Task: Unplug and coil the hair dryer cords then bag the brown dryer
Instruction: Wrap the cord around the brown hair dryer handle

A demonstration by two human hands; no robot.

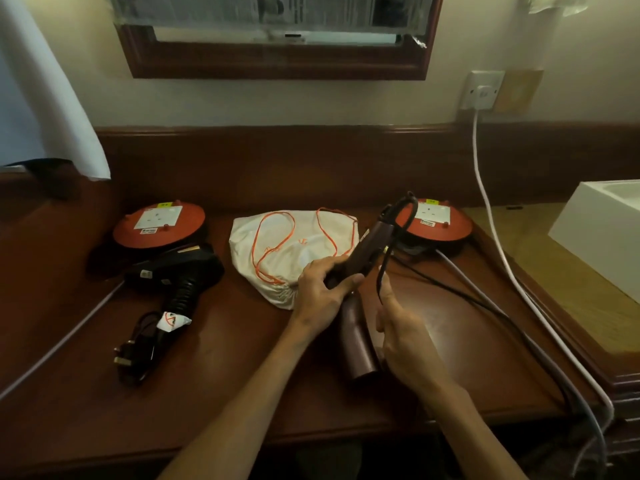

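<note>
Left hand (320,292) grips brown dryer (360,289) over desk (242,375); right hand (398,327) pinches its cord (384,268), coiling begun, rest trailing right. Black dryer (180,271) far left, cord bundled. Bag (287,251) just beyond, unfilled

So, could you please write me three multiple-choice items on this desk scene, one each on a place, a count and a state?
1. Where does the white drawstring bag lie?
A. between the two reels
B. on the sink
C. on the floor

2. How many red cable reels are on the desk?
A. one
B. two
C. three

3. What is the state of the black hair dryer's plug?
A. in the wall socket
B. in a reel socket
C. lying loose on the desk

Key: 1 A, it sits between the left reel and the right reel. 2 B, only those two show. 3 C, its plug rests on the desk beside the bundled cord.
</note>
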